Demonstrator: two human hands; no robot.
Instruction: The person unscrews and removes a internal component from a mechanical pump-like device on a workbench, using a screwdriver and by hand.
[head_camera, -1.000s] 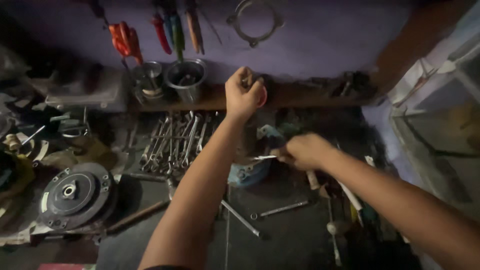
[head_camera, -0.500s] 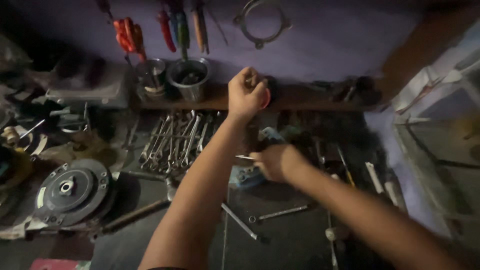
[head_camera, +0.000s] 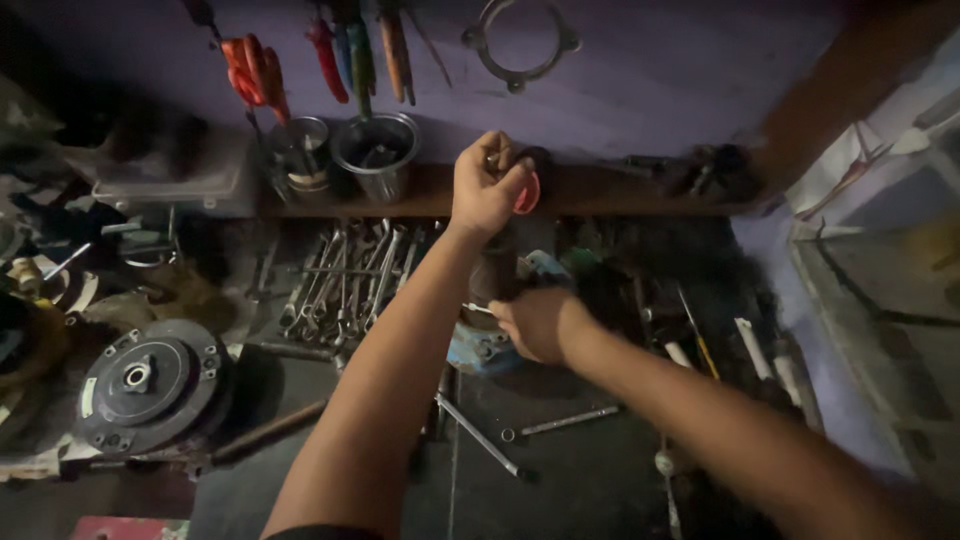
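A: Where are the hands?

B: Left hand (head_camera: 487, 188) is up at the wooden shelf (head_camera: 620, 192), curled tight round a small red thing (head_camera: 529, 194). Can't tell what it is, only a red edge shows past the fingers. Right hand (head_camera: 537, 325) is lower, over the bench, fingers closed round a thin light-coloured rod (head_camera: 477, 308) that sticks out to its left.

A: What's between them?

B: A dark upright cylinder (head_camera: 497, 272), standing just below the left wrist and just above the right hand. Its foot sits on a blue part (head_camera: 478, 349). Too dark to say whether the right hand touches either.

A: Around it?

B: Row of spanners (head_camera: 345, 277) laid out left of the left forearm. Round clutch-like disc (head_camera: 140, 382) at far left on the bench. Two metal cups (head_camera: 377, 155) on the shelf left of the left hand. Pliers with orange handles (head_camera: 252, 66) and screwdrivers (head_camera: 365, 45) hang on the purple wall (head_camera: 650, 80), a metal ring gasket (head_camera: 520, 40) beside them. A long socket bar (head_camera: 478, 437) and a small spanner (head_camera: 562, 422) lie on the dark bench below the right forearm.
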